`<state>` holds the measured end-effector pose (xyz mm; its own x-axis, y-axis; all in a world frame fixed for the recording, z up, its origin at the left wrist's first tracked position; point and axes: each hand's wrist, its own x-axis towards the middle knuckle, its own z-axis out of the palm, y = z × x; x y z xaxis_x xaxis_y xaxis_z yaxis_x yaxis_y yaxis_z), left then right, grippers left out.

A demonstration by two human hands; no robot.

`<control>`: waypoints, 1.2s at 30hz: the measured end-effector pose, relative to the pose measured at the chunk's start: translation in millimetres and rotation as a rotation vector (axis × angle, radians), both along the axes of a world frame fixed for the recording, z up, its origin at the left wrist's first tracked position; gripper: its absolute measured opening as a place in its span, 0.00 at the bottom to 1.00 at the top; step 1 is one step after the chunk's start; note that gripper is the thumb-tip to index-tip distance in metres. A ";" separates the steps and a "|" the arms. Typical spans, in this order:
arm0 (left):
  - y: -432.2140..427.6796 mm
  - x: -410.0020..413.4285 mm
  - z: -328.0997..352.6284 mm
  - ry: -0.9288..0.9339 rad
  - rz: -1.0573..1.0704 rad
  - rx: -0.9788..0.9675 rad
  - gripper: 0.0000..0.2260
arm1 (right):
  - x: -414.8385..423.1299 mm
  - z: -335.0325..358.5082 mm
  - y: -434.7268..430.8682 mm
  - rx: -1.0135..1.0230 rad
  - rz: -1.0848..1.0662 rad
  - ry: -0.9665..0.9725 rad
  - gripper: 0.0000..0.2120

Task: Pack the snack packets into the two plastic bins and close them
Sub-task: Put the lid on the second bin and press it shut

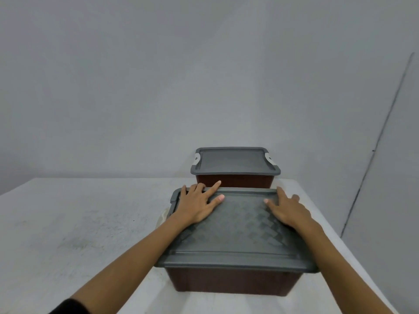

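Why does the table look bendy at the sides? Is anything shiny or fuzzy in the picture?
Head view: the wide-angle lens bends the table edges and the dark line on the wall. Head view: the light is soft and dim, with only a faint sheen on the near bin's lid and no glare. Head view: the left hand and right hand look slightly soft.

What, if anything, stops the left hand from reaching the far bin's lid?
Probably nothing, so yes. The left hand lies flat on the far corner of the near lid, holding nothing, and the far bin's lid sits just beyond it with nothing between them.
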<state>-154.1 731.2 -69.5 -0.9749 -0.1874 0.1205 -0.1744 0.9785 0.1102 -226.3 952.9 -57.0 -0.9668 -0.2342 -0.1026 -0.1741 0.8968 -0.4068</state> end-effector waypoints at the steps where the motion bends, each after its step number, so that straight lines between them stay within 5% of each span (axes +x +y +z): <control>1: -0.7 -0.2 0.1 0.004 0.003 -0.005 0.24 | 3.5 -0.8 3.2 -0.009 0.011 0.017 0.30; 12: 0.6 -8.1 -6.2 -0.014 0.023 -0.029 0.24 | 34.4 -2.8 -1.7 0.019 -0.032 0.164 0.32; 20: -6.4 -8.9 -4.5 -0.033 -0.040 -0.032 0.33 | 39.3 -12.0 -6.2 0.253 0.178 0.162 0.35; 26: -51.1 0.1 5.1 -0.046 0.064 0.184 0.28 | 24.5 -4.8 -3.5 0.336 0.342 0.088 0.34; 29: -59.0 19.2 2.2 0.028 0.141 0.601 0.28 | 6.9 -3.4 -9.4 0.217 0.332 0.160 0.34; 34: -60.0 45.3 -9.5 0.077 0.279 1.694 0.29 | 0.5 -10.2 -14.9 0.192 0.388 0.191 0.34; 36: -62.3 48.4 -15.9 0.078 0.328 1.886 0.31 | 2.2 -11.1 -14.3 0.174 0.451 0.187 0.33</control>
